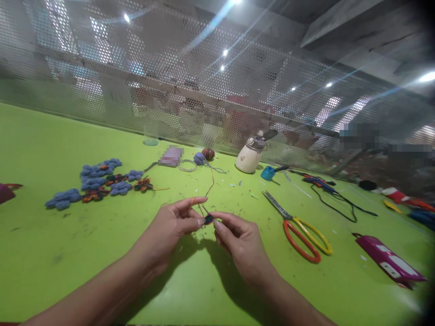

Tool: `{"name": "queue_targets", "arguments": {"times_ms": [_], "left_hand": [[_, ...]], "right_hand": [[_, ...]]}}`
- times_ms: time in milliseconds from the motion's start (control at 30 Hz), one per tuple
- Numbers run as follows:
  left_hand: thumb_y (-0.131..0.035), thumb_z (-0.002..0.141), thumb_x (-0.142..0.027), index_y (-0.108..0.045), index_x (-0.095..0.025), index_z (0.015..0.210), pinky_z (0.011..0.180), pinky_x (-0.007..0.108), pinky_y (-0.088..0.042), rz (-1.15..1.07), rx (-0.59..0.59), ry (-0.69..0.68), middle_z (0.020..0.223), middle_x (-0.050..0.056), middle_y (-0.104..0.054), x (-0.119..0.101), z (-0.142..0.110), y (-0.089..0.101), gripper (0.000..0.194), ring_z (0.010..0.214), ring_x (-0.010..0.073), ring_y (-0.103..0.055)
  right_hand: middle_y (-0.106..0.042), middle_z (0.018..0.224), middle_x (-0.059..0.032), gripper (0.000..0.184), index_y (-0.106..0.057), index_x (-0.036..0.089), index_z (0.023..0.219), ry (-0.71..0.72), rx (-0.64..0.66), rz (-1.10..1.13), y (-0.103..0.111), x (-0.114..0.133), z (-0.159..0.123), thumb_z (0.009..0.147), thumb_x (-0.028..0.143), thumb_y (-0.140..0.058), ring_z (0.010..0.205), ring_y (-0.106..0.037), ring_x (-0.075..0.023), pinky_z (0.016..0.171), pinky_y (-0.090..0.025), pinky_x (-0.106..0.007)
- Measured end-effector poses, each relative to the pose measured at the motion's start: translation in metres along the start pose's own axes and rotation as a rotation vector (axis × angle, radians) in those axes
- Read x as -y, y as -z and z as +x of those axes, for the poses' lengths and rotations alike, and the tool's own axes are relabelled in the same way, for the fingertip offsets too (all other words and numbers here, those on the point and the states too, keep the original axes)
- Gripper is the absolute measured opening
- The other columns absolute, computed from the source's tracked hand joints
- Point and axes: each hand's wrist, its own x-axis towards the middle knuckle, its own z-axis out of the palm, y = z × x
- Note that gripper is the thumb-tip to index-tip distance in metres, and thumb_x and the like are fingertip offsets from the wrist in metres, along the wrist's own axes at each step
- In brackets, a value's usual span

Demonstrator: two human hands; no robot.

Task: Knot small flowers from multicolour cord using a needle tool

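Observation:
My left hand (176, 219) pinches a small dark crochet piece (208, 219) between thumb and fingers, with its index finger stretched out. Over that finger runs a strand of reddish-orange yarn (213, 181), which leads back to the balls of yarn. Close against the piece, my right hand (238, 233) is closed in a pinch on a thin crochet hook (205, 209); only its slim end shows, the rest being hidden by the fingers. Crocheted flowers, blue ones (93, 176) and a dark orange-and-black one (143, 184), lie to the left.
Behind my hands sit a blue yarn ball (199, 158) and a dark multicoloured one (208, 154). A white bottle (248, 156) and a small blue pot (268, 172) stand farther back. Big scissors (299, 231), a glue gun (319, 183) with its cord and a purple case (387, 258) are on the right.

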Motion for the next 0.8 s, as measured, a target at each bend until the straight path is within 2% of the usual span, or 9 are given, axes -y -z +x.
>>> {"name": "queue_targets", "arguments": {"times_ms": [167,267,400,600,700,800], "left_hand": [[-0.071,0.064,-0.012,-0.071,-0.017,0.099,0.067,0.029,-0.035,-0.023,0.016,0.008,0.064,-0.003,-0.056,0.0007,0.0017,-0.0009,0.035,0.062,0.0134,-0.048],[-0.071,0.063,-0.012,-0.072,-0.017,0.099,0.069,0.03,-0.036,-0.024,0.012,0.009,0.064,-0.003,-0.057,0.0024,0.003,-0.0005,0.037,0.063,0.0138,-0.05],[-0.074,0.064,-0.016,-0.07,-0.02,0.106,0.076,0.03,-0.037,-0.029,0.034,0.061,0.072,-0.002,-0.062,0.0019,0.0027,0.0003,0.042,0.071,0.0148,-0.055],[-0.076,0.066,-0.022,-0.074,-0.017,0.093,0.073,0.03,-0.039,-0.004,0.011,0.079,0.083,0.004,-0.07,-0.0029,0.0,0.0001,0.028,0.076,0.0171,-0.058],[-0.08,0.062,-0.028,-0.075,-0.017,0.091,0.069,0.031,-0.04,0.055,-0.025,0.066,0.077,0.004,-0.069,-0.0021,0.0016,0.0002,0.032,0.07,0.0175,-0.058],[-0.084,0.054,-0.022,-0.075,-0.016,0.089,0.067,0.029,-0.041,0.087,-0.042,0.039,0.067,0.0,-0.066,-0.0014,0.0043,0.0009,0.037,0.065,0.0157,-0.058]], "right_hand": [[-0.047,0.053,0.0041,0.028,-0.071,0.014,0.1,-0.039,0.052,-0.035,0.0028,0.0023,0.0027,0.08,0.031,-0.064,0.045,-0.031,-0.0066,0.042,-0.019,-0.022],[-0.046,0.051,0.0048,0.028,-0.072,0.014,0.1,-0.048,0.072,-0.019,0.0051,0.0034,0.003,0.08,0.031,-0.064,0.044,-0.029,-0.0061,0.041,-0.019,-0.022],[-0.044,0.051,0.0049,0.025,-0.073,0.013,0.098,-0.025,0.075,-0.038,0.0077,0.0037,0.0027,0.08,0.028,-0.063,0.044,-0.03,-0.0061,0.042,-0.02,-0.022],[-0.047,0.053,0.0034,0.021,-0.076,0.017,0.095,0.062,0.057,-0.14,0.0097,0.0039,0.0029,0.082,0.023,-0.061,0.046,-0.032,-0.0075,0.044,-0.024,-0.023],[-0.049,0.055,0.0026,0.02,-0.076,0.018,0.094,0.098,0.054,-0.178,0.0083,0.0036,0.0017,0.081,0.021,-0.06,0.05,-0.036,-0.009,0.047,-0.027,-0.024],[-0.048,0.056,0.0031,0.02,-0.075,0.018,0.094,0.078,0.071,-0.162,0.0067,0.0034,0.0009,0.081,0.023,-0.061,0.05,-0.036,-0.0087,0.047,-0.027,-0.023]]}}
